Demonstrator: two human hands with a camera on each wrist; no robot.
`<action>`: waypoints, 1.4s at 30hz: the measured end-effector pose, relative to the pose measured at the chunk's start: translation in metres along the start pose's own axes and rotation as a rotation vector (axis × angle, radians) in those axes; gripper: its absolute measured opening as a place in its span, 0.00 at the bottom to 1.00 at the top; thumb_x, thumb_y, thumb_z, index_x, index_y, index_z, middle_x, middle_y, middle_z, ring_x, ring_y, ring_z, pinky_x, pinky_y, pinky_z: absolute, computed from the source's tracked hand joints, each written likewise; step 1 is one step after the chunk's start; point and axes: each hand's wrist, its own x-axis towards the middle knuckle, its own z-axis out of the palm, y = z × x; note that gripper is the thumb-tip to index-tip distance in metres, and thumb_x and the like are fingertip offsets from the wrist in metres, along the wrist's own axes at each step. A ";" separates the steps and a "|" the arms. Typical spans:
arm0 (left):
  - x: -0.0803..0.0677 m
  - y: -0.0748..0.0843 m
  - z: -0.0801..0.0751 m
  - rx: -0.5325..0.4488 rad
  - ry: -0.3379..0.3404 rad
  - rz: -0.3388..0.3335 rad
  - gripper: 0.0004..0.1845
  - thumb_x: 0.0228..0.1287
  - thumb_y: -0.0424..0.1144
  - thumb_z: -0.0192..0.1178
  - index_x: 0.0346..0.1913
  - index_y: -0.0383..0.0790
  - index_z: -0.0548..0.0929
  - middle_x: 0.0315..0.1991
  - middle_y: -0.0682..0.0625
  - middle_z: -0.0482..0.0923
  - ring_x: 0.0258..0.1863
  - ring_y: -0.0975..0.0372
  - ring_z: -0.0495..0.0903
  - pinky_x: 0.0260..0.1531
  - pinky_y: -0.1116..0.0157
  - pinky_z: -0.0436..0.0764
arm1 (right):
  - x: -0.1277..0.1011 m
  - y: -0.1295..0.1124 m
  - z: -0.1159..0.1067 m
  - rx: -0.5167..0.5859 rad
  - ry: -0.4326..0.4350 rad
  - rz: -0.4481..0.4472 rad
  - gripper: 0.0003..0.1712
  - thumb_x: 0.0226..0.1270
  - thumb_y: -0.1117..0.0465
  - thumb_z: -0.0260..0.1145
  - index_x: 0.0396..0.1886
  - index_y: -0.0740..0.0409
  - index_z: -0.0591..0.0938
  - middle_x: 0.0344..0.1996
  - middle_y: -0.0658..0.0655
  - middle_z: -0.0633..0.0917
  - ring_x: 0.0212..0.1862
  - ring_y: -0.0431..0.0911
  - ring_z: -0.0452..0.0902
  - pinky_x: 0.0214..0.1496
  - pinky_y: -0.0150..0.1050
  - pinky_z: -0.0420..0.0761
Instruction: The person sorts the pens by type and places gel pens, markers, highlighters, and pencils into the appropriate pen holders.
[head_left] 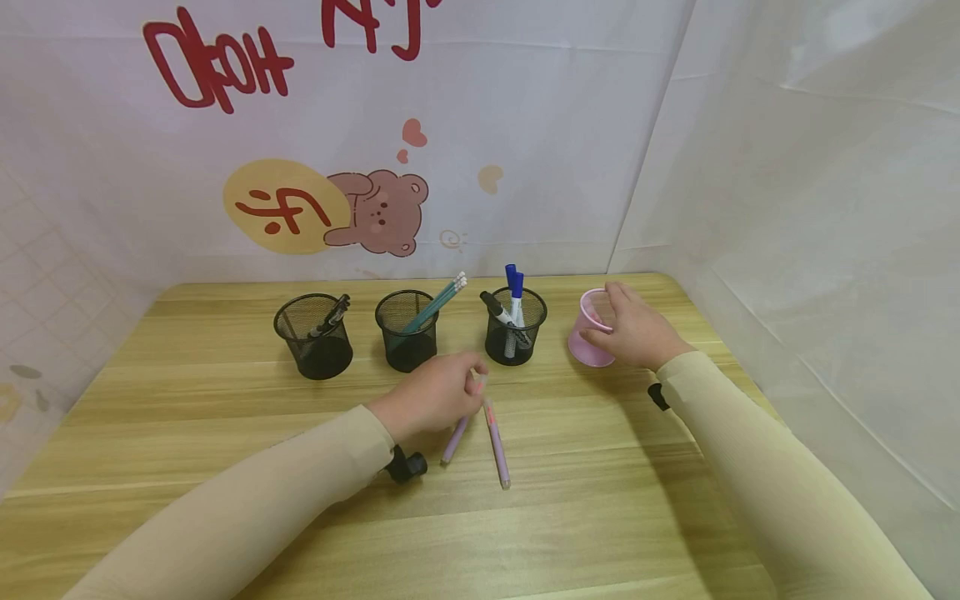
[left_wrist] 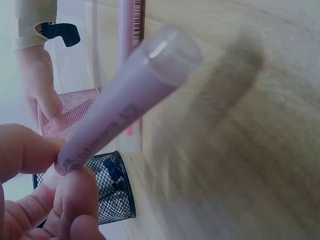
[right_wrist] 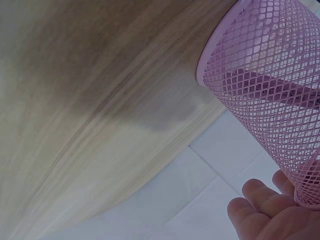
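Note:
My left hand (head_left: 438, 396) pinches a slim purple pen (left_wrist: 117, 107) between thumb and fingers, with its clear end pointing away from the hand in the left wrist view. The pen slants just above the table in the head view. A second purple pen (head_left: 497, 446), marked in pink, lies on the table to the right of that hand. At the back right, my right hand (head_left: 637, 329) holds the rim of a pink mesh pen holder (head_left: 590, 346), which stands upright. Through the mesh, the right wrist view shows a dark purple, pen-like item (right_wrist: 280, 87) inside.
Three black mesh pen holders stand in a row: one with black pens (head_left: 315, 354), one with green pencils (head_left: 408, 346), one with blue and black markers (head_left: 515, 342). A printed cloth (head_left: 540, 167) hangs behind the wooden table (head_left: 570, 517), and white cloth (head_left: 840, 250) lines the right side.

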 end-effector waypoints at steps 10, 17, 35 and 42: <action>0.002 0.005 -0.004 -0.064 0.007 0.001 0.20 0.74 0.36 0.61 0.65 0.41 0.78 0.40 0.53 0.81 0.20 0.65 0.78 0.20 0.67 0.77 | -0.001 0.000 0.000 0.001 -0.008 0.004 0.62 0.71 0.34 0.66 0.85 0.67 0.48 0.82 0.73 0.54 0.80 0.72 0.56 0.79 0.70 0.61; 0.004 0.010 -0.006 -0.057 0.069 0.037 0.18 0.73 0.38 0.64 0.63 0.43 0.79 0.41 0.54 0.82 0.29 0.64 0.80 0.31 0.65 0.79 | -0.001 -0.001 -0.001 -0.002 -0.011 0.006 0.61 0.71 0.35 0.66 0.85 0.67 0.48 0.82 0.73 0.54 0.80 0.72 0.56 0.79 0.70 0.61; 0.008 0.022 -0.008 -0.136 0.171 0.097 0.17 0.73 0.38 0.64 0.62 0.45 0.79 0.43 0.55 0.82 0.34 0.63 0.81 0.30 0.67 0.79 | 0.000 0.000 0.000 -0.004 0.001 0.003 0.61 0.71 0.35 0.67 0.85 0.67 0.49 0.82 0.73 0.55 0.79 0.72 0.58 0.77 0.71 0.63; 0.010 0.026 -0.008 -0.176 0.216 0.152 0.16 0.74 0.38 0.65 0.61 0.43 0.79 0.41 0.54 0.81 0.35 0.62 0.79 0.32 0.67 0.80 | 0.000 -0.001 -0.001 -0.002 -0.003 0.009 0.62 0.71 0.34 0.66 0.85 0.67 0.49 0.83 0.72 0.54 0.80 0.73 0.57 0.78 0.71 0.62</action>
